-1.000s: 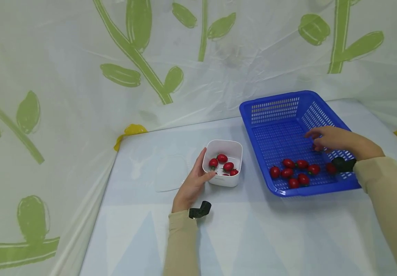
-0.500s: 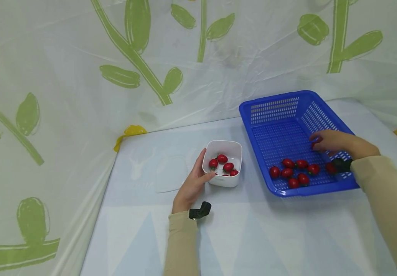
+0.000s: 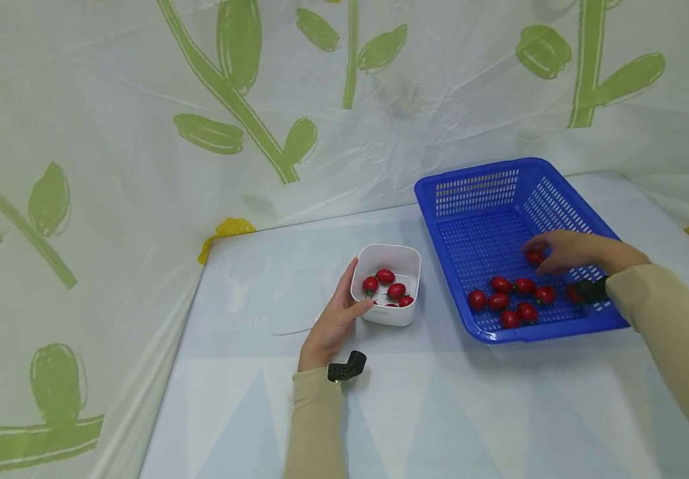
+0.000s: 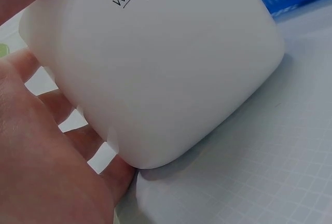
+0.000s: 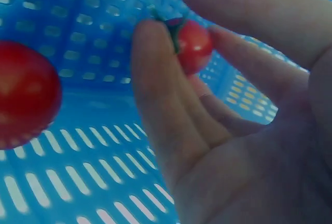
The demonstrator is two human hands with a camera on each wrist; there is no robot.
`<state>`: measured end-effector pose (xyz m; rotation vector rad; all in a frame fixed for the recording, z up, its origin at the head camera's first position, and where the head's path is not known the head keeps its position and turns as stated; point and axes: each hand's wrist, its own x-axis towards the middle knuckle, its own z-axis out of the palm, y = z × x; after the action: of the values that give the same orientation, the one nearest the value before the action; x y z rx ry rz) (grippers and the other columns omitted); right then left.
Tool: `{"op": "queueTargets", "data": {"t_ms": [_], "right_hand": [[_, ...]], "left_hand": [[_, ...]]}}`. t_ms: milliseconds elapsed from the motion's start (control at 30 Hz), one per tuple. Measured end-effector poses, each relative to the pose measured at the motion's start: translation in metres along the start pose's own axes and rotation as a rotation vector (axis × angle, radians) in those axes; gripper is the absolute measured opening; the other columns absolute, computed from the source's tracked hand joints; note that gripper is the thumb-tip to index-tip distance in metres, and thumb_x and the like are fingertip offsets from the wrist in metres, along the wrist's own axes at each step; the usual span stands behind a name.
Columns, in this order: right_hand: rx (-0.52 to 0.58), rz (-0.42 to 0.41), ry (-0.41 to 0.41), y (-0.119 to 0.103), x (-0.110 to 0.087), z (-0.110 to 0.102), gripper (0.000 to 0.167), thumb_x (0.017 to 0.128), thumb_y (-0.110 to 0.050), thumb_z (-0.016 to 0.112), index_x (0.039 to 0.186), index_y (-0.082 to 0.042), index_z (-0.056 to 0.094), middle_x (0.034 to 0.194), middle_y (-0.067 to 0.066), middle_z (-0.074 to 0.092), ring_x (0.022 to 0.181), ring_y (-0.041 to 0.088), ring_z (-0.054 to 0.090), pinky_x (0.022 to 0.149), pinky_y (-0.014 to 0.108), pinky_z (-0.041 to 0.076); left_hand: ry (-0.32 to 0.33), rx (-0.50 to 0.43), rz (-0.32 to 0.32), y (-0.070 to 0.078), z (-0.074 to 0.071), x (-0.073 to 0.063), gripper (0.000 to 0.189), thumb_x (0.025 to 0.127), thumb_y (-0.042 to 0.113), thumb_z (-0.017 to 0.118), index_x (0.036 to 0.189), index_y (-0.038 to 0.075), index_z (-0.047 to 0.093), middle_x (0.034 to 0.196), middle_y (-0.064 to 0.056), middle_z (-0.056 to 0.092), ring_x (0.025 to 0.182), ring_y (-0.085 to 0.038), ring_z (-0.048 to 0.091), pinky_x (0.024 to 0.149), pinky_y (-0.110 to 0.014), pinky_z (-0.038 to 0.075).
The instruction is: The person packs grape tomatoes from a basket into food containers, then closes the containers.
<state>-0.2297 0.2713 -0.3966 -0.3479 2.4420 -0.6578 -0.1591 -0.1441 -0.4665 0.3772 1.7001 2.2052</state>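
Head | right hand (image 3: pixel 574 251) holds glossy tomato (image 3: pixel 535 257) | perforated basket (image 3: pixel 470 239) | rounded-square box (image 3: pixel 389 315)

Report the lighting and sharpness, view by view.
Head view: soft, even light, mostly sharp, with a faint shadow below the blue basket; left wrist view: the white container looks dim and greyish, a soft shadow along its lower edge; right wrist view: bluish and hazy, the fingers soft-edged, small glints on the tomato between them.
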Motion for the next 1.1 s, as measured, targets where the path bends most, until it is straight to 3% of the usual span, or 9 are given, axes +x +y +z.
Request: {"op": "queueTargets", "data": {"t_ms": [233, 500, 833, 967, 1100], "right_hand": [[-0.019, -0.033, -0.035, 0.002, 0.005, 0.004, 0.051, 0.078, -0.008, 0.064, 0.121, 0.010, 0.045, 0.111, 0.031, 0.048, 0.085, 0.024, 0.056, 0.068, 0.037, 0.051], [-0.032, -0.022, -0.061, 0.000, 0.008, 0.004, 0.041, 0.081, -0.006, 0.060, 0.117, 0.009, 0.048, 0.096, 0.015, 0.058, 0.079, 0.020, 0.056, 0.067, 0.038, 0.051], [0.027, -0.030, -0.025, -0.003, 0.009, 0.004, 0.050, 0.086, -0.026, 0.057, 0.120, 0.009, 0.046, 0.103, 0.021, 0.058, 0.081, 0.023, 0.061, 0.070, 0.040, 0.051], [0.049, -0.063, -0.009, -0.009, 0.007, 0.001, 0.051, 0.088, -0.029, 0.055, 0.122, 0.007, 0.045, 0.104, 0.020, 0.059, 0.082, 0.025, 0.062, 0.072, 0.041, 0.050], [0.072, -0.112, 0.010, -0.018, 0.005, 0.000, 0.047, 0.087, -0.025, 0.056, 0.123, 0.005, 0.046, 0.108, 0.021, 0.057, 0.084, 0.026, 0.062, 0.072, 0.041, 0.050]], "left_hand": [[-0.030, 0.010, -0.001, 0.012, 0.006, -0.005, 0.080, 0.085, 0.012, 0.060, 0.144, 0.027, 0.009, 0.149, 0.002, 0.002, 0.135, -0.022, -0.003, 0.105, -0.049, 0.006], [-0.061, -0.007, 0.053, 0.011, 0.006, -0.005, 0.078, 0.086, 0.000, 0.052, 0.145, 0.020, 0.005, 0.149, -0.004, 0.000, 0.134, -0.026, -0.003, 0.105, -0.048, 0.008], [-0.064, 0.005, 0.055, 0.011, 0.006, -0.006, 0.076, 0.087, 0.001, 0.051, 0.145, 0.019, 0.004, 0.149, -0.004, 0.000, 0.134, -0.026, -0.003, 0.105, -0.048, 0.006], [-0.054, 0.008, 0.047, 0.010, 0.007, -0.006, 0.075, 0.087, -0.004, 0.048, 0.145, 0.020, 0.006, 0.149, -0.003, 0.002, 0.135, -0.025, -0.002, 0.105, -0.047, 0.006], [-0.055, 0.016, 0.046, 0.010, 0.006, -0.006, 0.076, 0.087, 0.001, 0.052, 0.145, 0.022, 0.006, 0.149, -0.001, 0.003, 0.135, -0.024, -0.002, 0.106, -0.046, 0.005]]}}
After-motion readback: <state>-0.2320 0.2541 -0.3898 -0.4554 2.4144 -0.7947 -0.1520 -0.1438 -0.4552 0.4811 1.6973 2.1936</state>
